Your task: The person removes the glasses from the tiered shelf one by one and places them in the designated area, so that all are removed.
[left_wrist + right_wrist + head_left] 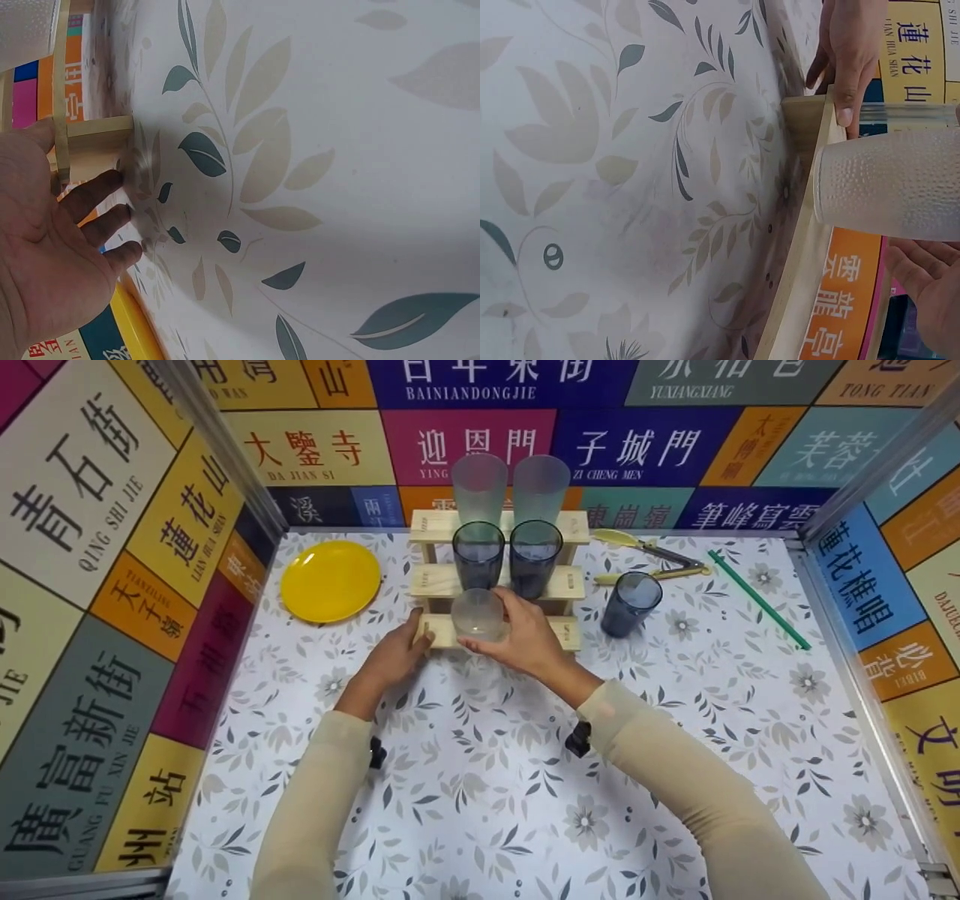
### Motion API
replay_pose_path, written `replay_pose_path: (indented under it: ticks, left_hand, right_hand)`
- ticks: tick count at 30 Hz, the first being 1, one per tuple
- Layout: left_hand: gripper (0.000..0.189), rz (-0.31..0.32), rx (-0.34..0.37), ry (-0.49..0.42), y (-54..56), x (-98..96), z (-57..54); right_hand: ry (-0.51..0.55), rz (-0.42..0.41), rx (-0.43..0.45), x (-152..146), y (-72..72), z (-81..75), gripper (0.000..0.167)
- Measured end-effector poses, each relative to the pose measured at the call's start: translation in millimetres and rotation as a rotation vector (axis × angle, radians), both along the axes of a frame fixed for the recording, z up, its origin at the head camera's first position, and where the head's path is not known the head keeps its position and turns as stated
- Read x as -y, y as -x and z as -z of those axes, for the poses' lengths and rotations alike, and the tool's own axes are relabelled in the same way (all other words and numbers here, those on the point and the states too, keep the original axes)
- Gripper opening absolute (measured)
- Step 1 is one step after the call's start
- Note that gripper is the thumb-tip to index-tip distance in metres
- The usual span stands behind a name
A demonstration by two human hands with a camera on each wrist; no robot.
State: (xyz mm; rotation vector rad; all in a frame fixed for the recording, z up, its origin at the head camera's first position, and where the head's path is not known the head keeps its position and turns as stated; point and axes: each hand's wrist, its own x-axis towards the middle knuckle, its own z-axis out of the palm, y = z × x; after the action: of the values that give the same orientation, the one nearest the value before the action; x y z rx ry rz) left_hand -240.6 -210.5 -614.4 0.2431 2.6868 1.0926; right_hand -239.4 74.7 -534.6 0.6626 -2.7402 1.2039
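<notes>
A three-step wooden rack [439, 581] stands at the back of the table. My left hand [394, 656] holds the left end of its lowest step, thumb on the edge [62, 150] and the other fingers spread beside it. My right hand [531, 639] grips a frosted clear glass [478, 613] from the right, thumb and fingers around its side. In the right wrist view, this bumpy-textured glass [889, 184] has its base at the front step. Two dark blue glasses [478, 556] occupy the middle step, and two frosted glasses [480, 484] the top one.
Right of the rack, another dark blue glass [631, 604] stands on the flowered tablecloth [480, 780]. Behind it lie yellow-tipped tongs [675, 559] and a green straw [759, 600]. A yellow plate [331, 581] is at the left. Panels with printed characters wall the back and sides.
</notes>
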Motion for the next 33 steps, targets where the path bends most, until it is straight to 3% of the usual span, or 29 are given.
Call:
replay_pose_path:
  ticks: [12,22,33]
  left_hand:
    - [0.075,-0.026,0.025,0.007,-6.2,-3.3,-9.1]
    - [0.075,-0.007,-0.002,0.016,-3.8,-3.5,-6.2]
    - [0.075,-0.024,0.01,0.026,-4.0,-2.6,-5.3]
  right_hand:
    - [-0.015,0.066,-0.056,11,-2.5,2.4,0.097]
    - [0.017,0.073,-0.099,10,-3.9,5.3,0.092]
    - [0.049,0.05,-0.149,0,-3.7,5.2,0.09]
